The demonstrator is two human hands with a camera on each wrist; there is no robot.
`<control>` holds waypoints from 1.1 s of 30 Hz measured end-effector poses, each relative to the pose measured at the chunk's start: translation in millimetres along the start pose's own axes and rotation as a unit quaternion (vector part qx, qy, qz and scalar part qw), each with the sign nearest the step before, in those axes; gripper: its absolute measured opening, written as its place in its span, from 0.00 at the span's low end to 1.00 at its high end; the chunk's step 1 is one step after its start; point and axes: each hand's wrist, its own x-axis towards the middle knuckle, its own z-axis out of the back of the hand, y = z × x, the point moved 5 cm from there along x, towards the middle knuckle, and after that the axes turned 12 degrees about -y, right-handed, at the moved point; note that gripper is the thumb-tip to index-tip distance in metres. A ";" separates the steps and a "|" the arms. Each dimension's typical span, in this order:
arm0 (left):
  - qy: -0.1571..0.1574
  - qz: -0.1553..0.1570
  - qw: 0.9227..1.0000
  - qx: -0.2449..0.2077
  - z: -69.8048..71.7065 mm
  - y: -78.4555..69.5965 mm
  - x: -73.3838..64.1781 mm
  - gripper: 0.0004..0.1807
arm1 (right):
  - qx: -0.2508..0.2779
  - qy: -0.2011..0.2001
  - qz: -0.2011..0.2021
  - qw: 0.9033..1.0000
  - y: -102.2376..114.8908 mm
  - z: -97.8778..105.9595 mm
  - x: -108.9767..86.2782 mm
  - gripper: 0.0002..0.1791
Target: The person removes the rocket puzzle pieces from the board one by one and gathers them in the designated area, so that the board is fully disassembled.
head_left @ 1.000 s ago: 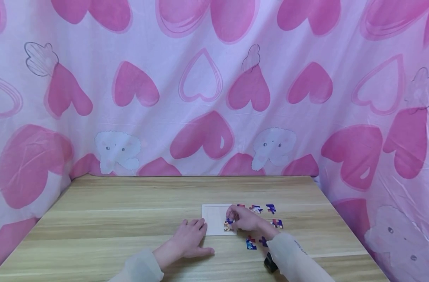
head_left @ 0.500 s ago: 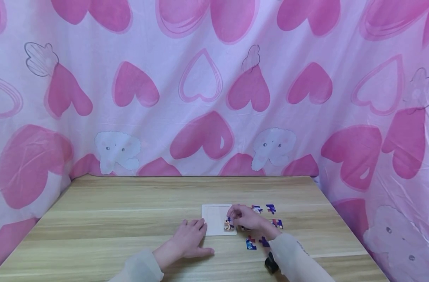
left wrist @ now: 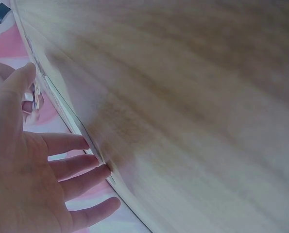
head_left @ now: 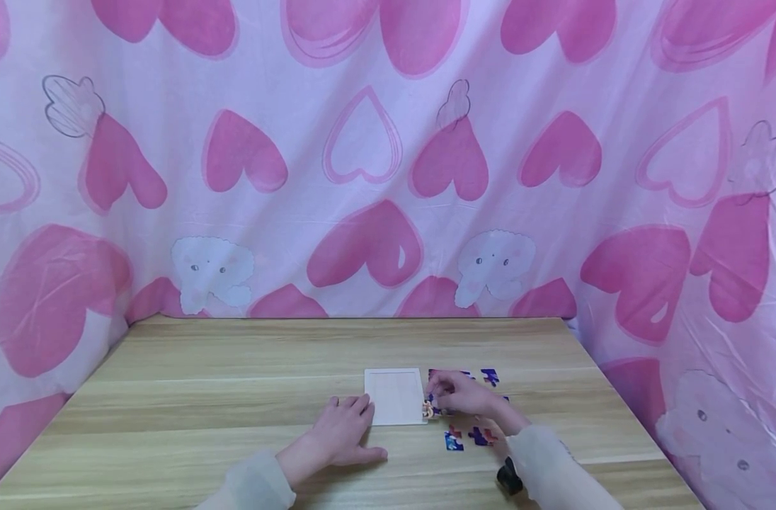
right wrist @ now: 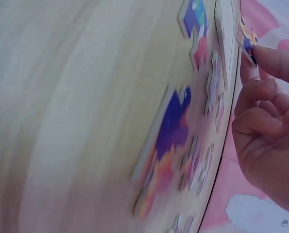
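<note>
A pale, shallow-rimmed puzzle tray (head_left: 393,398) lies on the table with a bare inside. My left hand (head_left: 343,432) rests at its lower left edge, fingers extended and thumb spread; the left wrist view shows the fingertips along the tray's side. My right hand (head_left: 466,394) pinches a jigsaw piece (right wrist: 246,35) between thumb and fingers. This piece, printed in orange and dark blue, overlaps the tray's right edge in the head view and stands raised on edge in the right wrist view. Other fingers of that hand are curled beneath.
Several loose jigsaw pieces lie right of the tray, including a blue one (head_left: 454,440), a purple and red one (head_left: 481,435) and a far one (head_left: 490,377). My right forearm and hand partly hide others. A black object (head_left: 509,477) sits by the right sleeve. A heart-patterned curtain (head_left: 388,163) surrounds the table.
My right hand has moved right, carrying the orange and blue jigsaw piece from the tray's lower right corner to its right edge. The left hand has stayed in place.
</note>
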 end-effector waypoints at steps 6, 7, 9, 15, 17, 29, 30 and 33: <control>-0.001 -0.001 1.000 0.004 1.0 -0.5 -0.4 0.46 | -0.001 0.006 -0.009 1.000 -6.5 9.8 -8.2 0.11; -0.002 -0.001 1.000 0.003 1.1 -0.5 -0.5 0.46 | -0.003 0.005 -0.009 1.000 -6.9 11.9 -9.6 0.11; -0.002 -0.001 1.000 0.002 0.9 -0.4 -0.4 0.46 | -0.012 0.005 -0.010 1.000 -7.4 16.4 -12.8 0.10; 0.001 0.001 1.000 0.003 2.0 -0.8 -0.4 0.46 | -0.024 0.011 -0.017 1.000 -12.0 30.2 -22.2 0.10; 0.001 0.002 1.000 0.002 2.5 -0.7 -0.4 0.46 | -0.019 0.014 -0.019 1.000 -14.6 34.7 -25.2 0.10; -0.006 0.000 1.000 0.001 3.1 -0.1 -0.2 0.46 | -0.014 0.022 -0.035 0.999 -30.0 58.7 -43.3 0.10; -0.006 0.000 1.000 0.000 3.0 -0.1 -0.2 0.46 | -0.011 0.022 -0.036 0.999 -30.8 60.7 -44.7 0.10; -0.008 0.000 1.000 0.000 2.0 0.2 -0.1 0.46 | -0.003 0.028 -0.027 0.999 -33.9 66.0 -49.1 0.10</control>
